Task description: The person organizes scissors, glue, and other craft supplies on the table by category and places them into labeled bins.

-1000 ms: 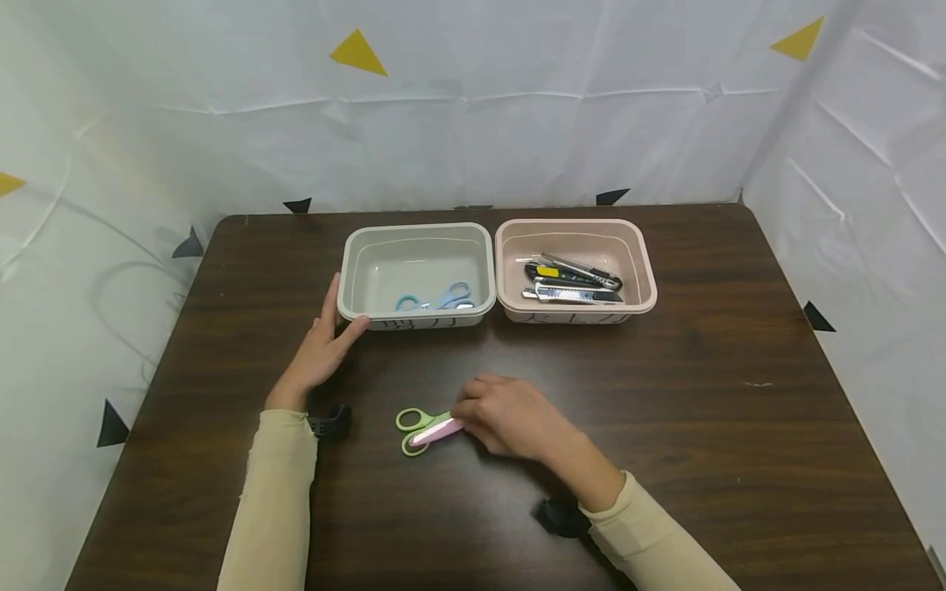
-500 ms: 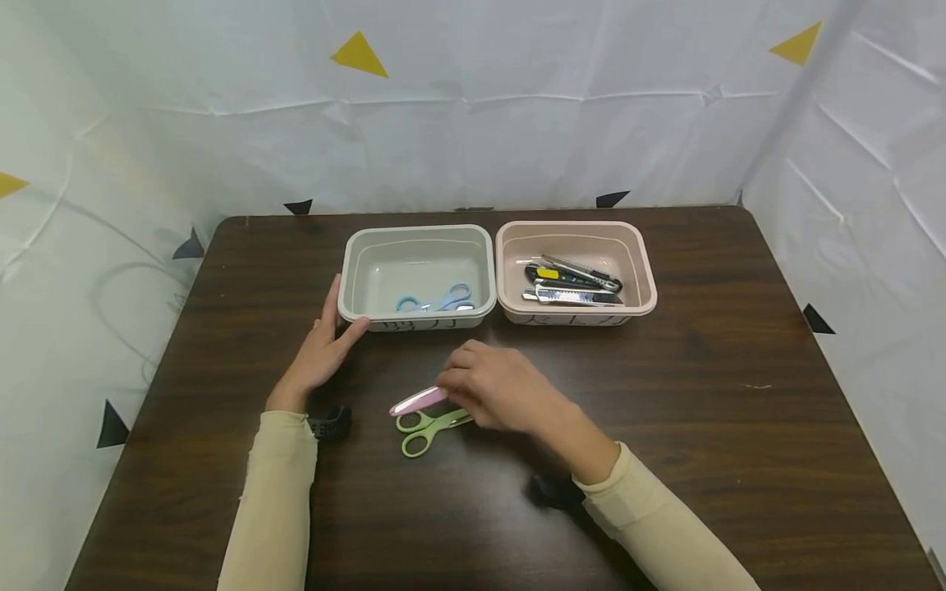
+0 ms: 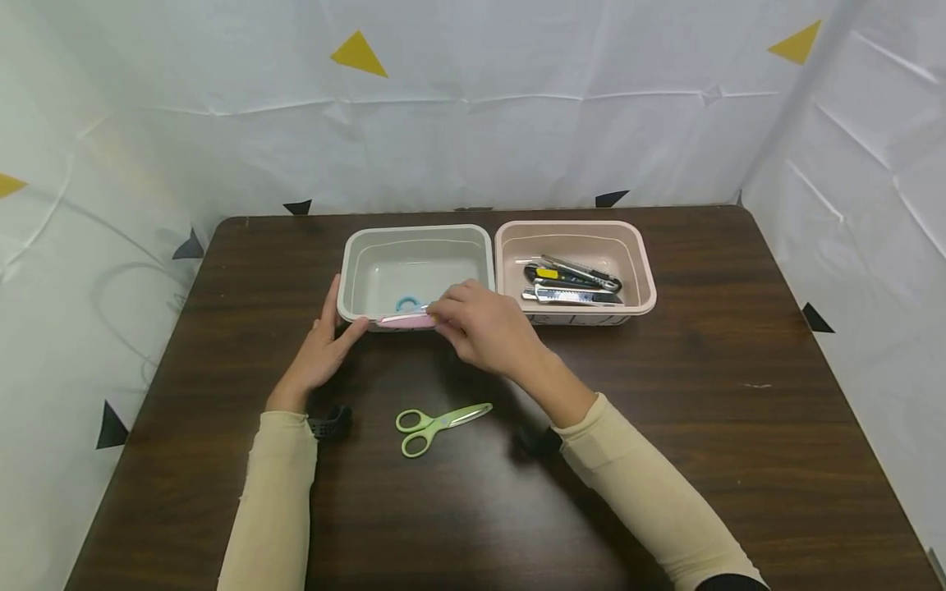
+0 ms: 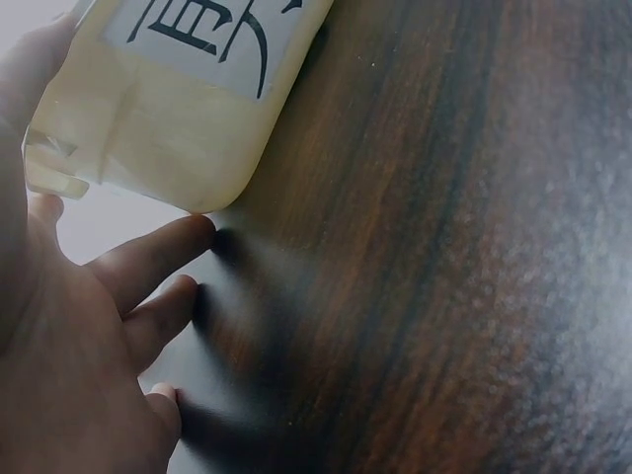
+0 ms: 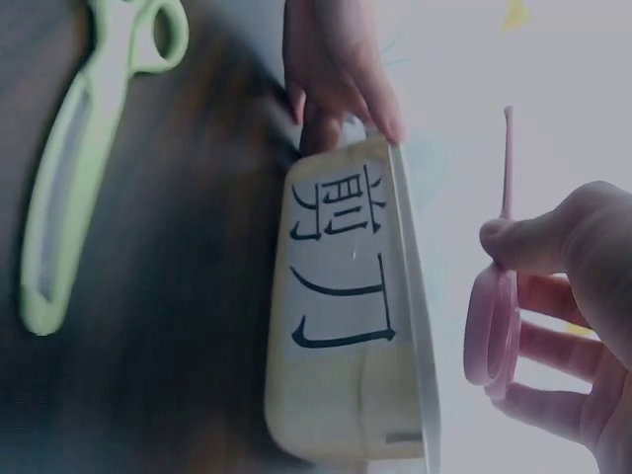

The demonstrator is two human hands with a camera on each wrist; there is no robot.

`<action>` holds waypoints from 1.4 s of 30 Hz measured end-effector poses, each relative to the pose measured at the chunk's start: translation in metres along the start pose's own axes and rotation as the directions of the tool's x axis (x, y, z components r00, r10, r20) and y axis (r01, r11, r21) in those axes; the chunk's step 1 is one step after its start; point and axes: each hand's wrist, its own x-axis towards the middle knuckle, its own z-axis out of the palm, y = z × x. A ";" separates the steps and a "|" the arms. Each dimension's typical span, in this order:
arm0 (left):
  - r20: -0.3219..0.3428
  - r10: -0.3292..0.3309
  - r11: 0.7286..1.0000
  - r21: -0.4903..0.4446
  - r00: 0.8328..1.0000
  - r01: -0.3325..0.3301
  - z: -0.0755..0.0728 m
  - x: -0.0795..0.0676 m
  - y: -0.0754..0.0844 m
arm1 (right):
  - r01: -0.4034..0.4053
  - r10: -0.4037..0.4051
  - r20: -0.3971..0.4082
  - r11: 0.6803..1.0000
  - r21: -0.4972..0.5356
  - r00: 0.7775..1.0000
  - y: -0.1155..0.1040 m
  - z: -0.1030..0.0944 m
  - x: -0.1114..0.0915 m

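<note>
In the head view my right hand (image 3: 484, 332) holds pink scissors (image 3: 406, 322) level with the front rim of the grey bin (image 3: 378, 279). The right wrist view shows the thumb and fingers pinching the pink scissors (image 5: 491, 326) at their handle loops, the narrow blade end pointing away. My left hand (image 3: 314, 353) rests against the bin's front left corner, thumb at the front rim and fingers straight along the side. Blue scissors (image 3: 408, 304) lie inside, partly hidden behind the right hand. Green scissors (image 3: 436, 425) lie on the table in front.
Right beside the grey bin stands a pink bin (image 3: 636, 271) with several box cutters (image 3: 572, 283) in it. Black characters on a white label (image 5: 341, 262) mark the grey bin's front. The brown table (image 3: 702, 427) ends at white sheeting (image 3: 473, 156) behind.
My right hand has lifted the pink scissors off the green scissors and carried them away from me to the grey bin's front rim. The left hand has stayed at the bin's corner.
</note>
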 end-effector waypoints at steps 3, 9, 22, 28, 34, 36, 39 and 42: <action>0.001 0.007 1.000 0.002 1.000 -0.007 0.000 0.000 -0.001 | -0.055 0.055 0.012 0.998 -0.022 0.998 0.003 0.000 0.012; 0.004 0.040 0.999 -0.003 0.999 -0.040 -0.001 0.001 -0.002 | -0.156 0.160 0.085 0.986 -0.060 0.983 0.010 0.005 0.035; 0.009 0.041 0.999 -0.013 0.999 -0.040 0.002 0.003 0.000 | -0.361 0.366 0.284 0.930 -0.070 0.886 0.029 0.031 0.066; 0.005 0.026 1.000 -0.008 1.000 -0.026 0.001 0.000 -0.001 | -0.426 0.443 0.388 0.895 -0.134 0.808 0.035 0.042 0.074; 0.010 -0.002 1.000 -0.007 1.000 0.002 0.001 -0.001 -0.001 | -0.454 0.479 0.430 0.875 -0.167 0.765 0.042 0.050 0.078; 0.008 -0.006 1.000 -0.003 1.000 0.006 0.001 -0.001 -0.001 | -0.456 0.483 0.430 0.873 -0.171 0.763 0.043 0.052 0.079; 0.003 -0.007 1.000 -0.001 1.000 0.007 0.000 -0.001 0.000 | -0.457 0.496 0.429 0.867 -0.199 0.755 0.044 0.056 0.081; 0.004 0.000 1.000 -0.003 1.000 0.000 0.000 -0.001 0.001 | -0.459 0.514 0.426 0.857 -0.234 0.744 0.045 0.060 0.084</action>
